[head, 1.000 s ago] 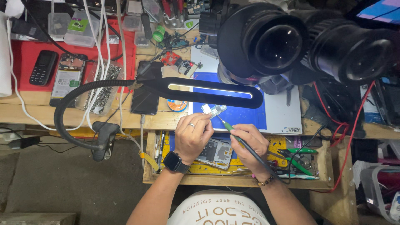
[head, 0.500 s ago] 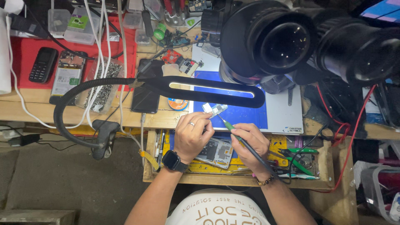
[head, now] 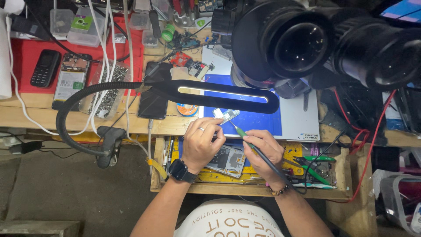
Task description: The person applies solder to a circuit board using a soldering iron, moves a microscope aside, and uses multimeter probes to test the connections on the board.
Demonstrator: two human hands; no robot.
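Observation:
My left hand (head: 201,142), with a ring and a black wristwatch, pinches a small circuit board (head: 225,115) at the front edge of a blue work mat (head: 258,120). My right hand (head: 263,151) grips a soldering iron with a green collar (head: 242,133); its tip touches the board. Both hands hover over an open drawer (head: 175,186) where an opened phone (head: 228,160) lies. A black gooseneck lamp (head: 219,94) shines just above the board.
A large black microscope (head: 315,44) overhangs the bench at upper right. A red mat (head: 26,57) at left carries a keypad phone (head: 45,68) and an opened phone (head: 70,81). Green-handled pliers (head: 313,169) lie in the drawer. Cables, parts boxes, a dark smartphone (head: 153,101).
Both hands stay on the board and iron with only slight shifts; the view has drifted a little.

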